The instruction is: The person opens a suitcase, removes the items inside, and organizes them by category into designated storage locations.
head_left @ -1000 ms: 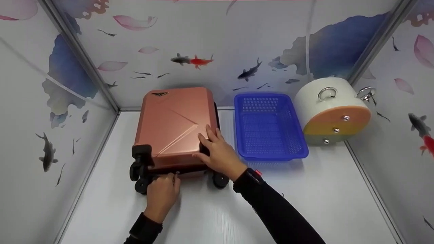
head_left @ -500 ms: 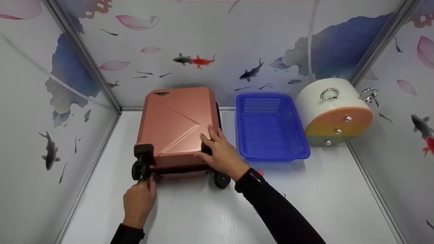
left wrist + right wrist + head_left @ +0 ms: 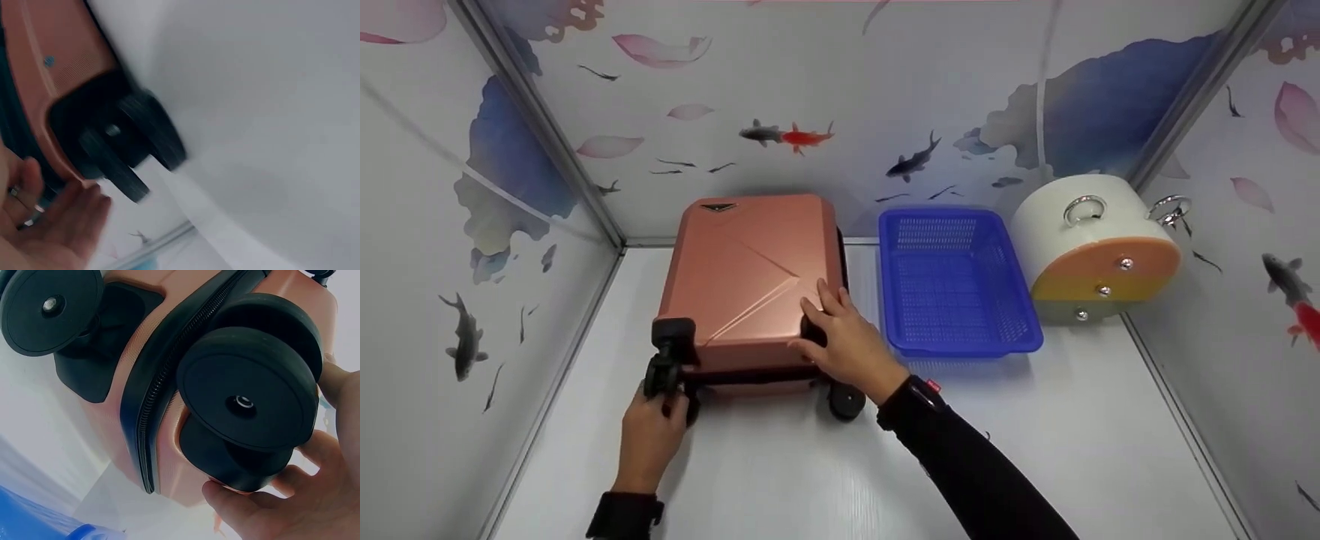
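A copper-pink hard-shell suitcase (image 3: pixel 750 262) lies flat, its wheeled end toward me. My left hand (image 3: pixel 649 442) is at the near left corner, partly behind the black wheels (image 3: pixel 664 367). In the left wrist view, a small metal zipper pull (image 3: pixel 35 214) shows between its thumb and fingers, beside the dark zipper band (image 3: pixel 17 112). My right hand (image 3: pixel 851 349) rests with spread fingers on the near right corner. In the right wrist view, those fingers lie around the base of a large black wheel (image 3: pixel 247 399), and the black zipper (image 3: pixel 160 382) runs past it.
A blue plastic basket (image 3: pixel 960 352) stands right of the suitcase. Beyond it is a cream rounded box (image 3: pixel 1050 206) with striped drawers and ring handles. Printed wall panels (image 3: pixel 840 75) enclose the white surface (image 3: pixel 825 480) at the back and sides.
My left hand has moved left along the suitcase's near end, from its middle to the left wheels. My right hand stays on the right corner.
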`<move>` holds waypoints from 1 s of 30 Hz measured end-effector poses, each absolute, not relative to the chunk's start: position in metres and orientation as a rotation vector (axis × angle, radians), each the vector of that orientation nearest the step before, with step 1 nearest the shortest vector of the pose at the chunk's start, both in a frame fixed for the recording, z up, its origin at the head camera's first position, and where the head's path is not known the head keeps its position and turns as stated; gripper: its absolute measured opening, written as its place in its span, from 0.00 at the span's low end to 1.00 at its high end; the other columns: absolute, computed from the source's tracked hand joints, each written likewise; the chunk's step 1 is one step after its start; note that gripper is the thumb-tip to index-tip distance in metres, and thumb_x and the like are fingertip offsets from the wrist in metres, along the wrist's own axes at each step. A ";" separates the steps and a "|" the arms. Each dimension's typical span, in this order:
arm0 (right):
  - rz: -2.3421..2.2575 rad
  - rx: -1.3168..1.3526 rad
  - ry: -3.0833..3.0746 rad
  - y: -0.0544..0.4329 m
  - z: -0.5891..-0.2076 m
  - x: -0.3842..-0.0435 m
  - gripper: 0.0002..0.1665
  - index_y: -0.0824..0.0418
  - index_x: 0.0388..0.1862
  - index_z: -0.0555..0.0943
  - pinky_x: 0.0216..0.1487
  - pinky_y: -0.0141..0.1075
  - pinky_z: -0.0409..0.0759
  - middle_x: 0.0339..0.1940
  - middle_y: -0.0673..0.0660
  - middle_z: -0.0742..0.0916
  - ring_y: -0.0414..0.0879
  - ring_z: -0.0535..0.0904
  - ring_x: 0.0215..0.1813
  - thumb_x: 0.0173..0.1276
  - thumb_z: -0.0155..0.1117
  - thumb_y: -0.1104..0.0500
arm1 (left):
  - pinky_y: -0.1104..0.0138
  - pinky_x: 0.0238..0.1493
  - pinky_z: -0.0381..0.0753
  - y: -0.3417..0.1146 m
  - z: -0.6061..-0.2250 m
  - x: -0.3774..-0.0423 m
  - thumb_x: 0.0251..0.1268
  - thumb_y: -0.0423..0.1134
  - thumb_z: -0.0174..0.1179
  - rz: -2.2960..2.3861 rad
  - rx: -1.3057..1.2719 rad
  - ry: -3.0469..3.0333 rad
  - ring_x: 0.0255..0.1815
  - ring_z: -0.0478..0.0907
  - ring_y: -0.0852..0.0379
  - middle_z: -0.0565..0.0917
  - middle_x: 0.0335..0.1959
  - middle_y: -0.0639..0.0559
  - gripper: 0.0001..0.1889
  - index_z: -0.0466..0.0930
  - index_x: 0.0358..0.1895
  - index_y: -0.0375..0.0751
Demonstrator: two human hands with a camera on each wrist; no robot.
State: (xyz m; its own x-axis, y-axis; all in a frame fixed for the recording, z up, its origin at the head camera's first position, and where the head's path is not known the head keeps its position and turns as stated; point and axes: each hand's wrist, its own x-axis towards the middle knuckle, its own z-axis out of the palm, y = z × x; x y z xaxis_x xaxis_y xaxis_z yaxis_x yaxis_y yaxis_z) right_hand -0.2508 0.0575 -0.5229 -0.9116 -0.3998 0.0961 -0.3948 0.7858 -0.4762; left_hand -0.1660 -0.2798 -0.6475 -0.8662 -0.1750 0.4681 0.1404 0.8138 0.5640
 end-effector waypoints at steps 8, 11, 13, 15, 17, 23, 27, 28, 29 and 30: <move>-0.750 -0.656 2.986 0.058 -0.523 -0.248 0.50 0.47 0.90 0.66 0.79 0.66 0.75 0.95 0.58 0.57 0.71 0.56 0.91 0.79 0.59 0.24 | 0.54 0.50 0.85 -0.289 -0.653 -0.173 0.73 0.27 0.66 -0.981 -0.013 -2.472 0.47 0.84 0.47 0.86 0.48 0.37 0.11 0.83 0.55 0.27; -0.758 -0.659 2.993 0.058 -0.524 -0.246 0.49 0.47 0.90 0.66 0.80 0.66 0.73 0.95 0.59 0.57 0.72 0.57 0.91 0.80 0.59 0.25 | 0.67 0.49 0.81 -0.293 -0.649 -0.176 0.72 0.27 0.68 -1.031 0.030 -2.473 0.46 0.84 0.46 0.87 0.47 0.37 0.13 0.82 0.55 0.26; -0.772 -0.659 2.994 0.058 -0.524 -0.244 0.49 0.47 0.90 0.66 0.81 0.66 0.73 0.95 0.59 0.57 0.73 0.57 0.91 0.81 0.58 0.25 | 0.71 0.49 0.81 -0.296 -0.647 -0.178 0.72 0.28 0.69 -1.058 0.047 -2.473 0.47 0.87 0.46 0.88 0.45 0.39 0.12 0.83 0.54 0.27; -0.786 -0.664 2.994 0.059 -0.525 -0.243 0.48 0.48 0.90 0.66 0.81 0.66 0.72 0.95 0.59 0.57 0.72 0.56 0.91 0.82 0.58 0.26 | 0.70 0.50 0.83 -0.299 -0.647 -0.179 0.75 0.29 0.68 -1.081 0.053 -2.478 0.50 0.89 0.44 0.88 0.45 0.39 0.10 0.82 0.53 0.28; -0.798 -0.674 2.996 0.059 -0.526 -0.242 0.47 0.48 0.90 0.66 0.82 0.66 0.71 0.95 0.59 0.57 0.72 0.56 0.91 0.82 0.57 0.27 | 0.67 0.54 0.87 -0.302 -0.647 -0.179 0.79 0.32 0.66 -1.110 0.055 -2.485 0.55 0.91 0.40 0.89 0.48 0.38 0.12 0.82 0.56 0.28; -0.828 -0.709 3.005 0.059 -0.527 -0.240 0.46 0.49 0.90 0.66 0.81 0.67 0.72 0.95 0.59 0.58 0.74 0.59 0.90 0.84 0.57 0.29 | 0.76 0.55 0.82 -0.307 -0.650 -0.181 0.84 0.39 0.62 -1.192 0.110 -2.497 0.60 0.90 0.39 0.90 0.55 0.36 0.17 0.82 0.63 0.29; -0.850 -0.728 3.014 0.059 -0.528 -0.240 0.45 0.52 0.89 0.68 0.81 0.66 0.72 0.94 0.61 0.60 0.76 0.61 0.88 0.84 0.59 0.31 | 0.76 0.54 0.80 -0.309 -0.650 -0.184 0.82 0.37 0.63 -1.200 0.159 -2.491 0.60 0.90 0.38 0.91 0.53 0.36 0.14 0.83 0.59 0.30; -0.855 -0.735 3.017 0.059 -0.528 -0.240 0.44 0.52 0.88 0.69 0.81 0.66 0.72 0.93 0.62 0.61 0.77 0.62 0.87 0.84 0.59 0.32 | 0.75 0.55 0.81 -0.309 -0.650 -0.186 0.82 0.36 0.63 -1.208 0.164 -2.490 0.61 0.90 0.38 0.91 0.54 0.36 0.13 0.84 0.58 0.30; -0.859 -0.741 3.018 0.059 -0.528 -0.240 0.43 0.53 0.88 0.70 0.81 0.66 0.72 0.93 0.63 0.62 0.77 0.62 0.87 0.85 0.60 0.32 | 0.74 0.56 0.82 -0.309 -0.650 -0.187 0.82 0.36 0.63 -1.215 0.169 -2.491 0.61 0.90 0.37 0.91 0.54 0.36 0.13 0.84 0.58 0.30; -0.862 -0.746 3.020 0.059 -0.529 -0.240 0.42 0.53 0.87 0.70 0.81 0.66 0.72 0.93 0.63 0.62 0.78 0.62 0.87 0.85 0.60 0.33 | 0.73 0.56 0.82 -0.310 -0.651 -0.188 0.82 0.36 0.63 -1.219 0.170 -2.492 0.61 0.90 0.37 0.91 0.55 0.35 0.13 0.84 0.58 0.30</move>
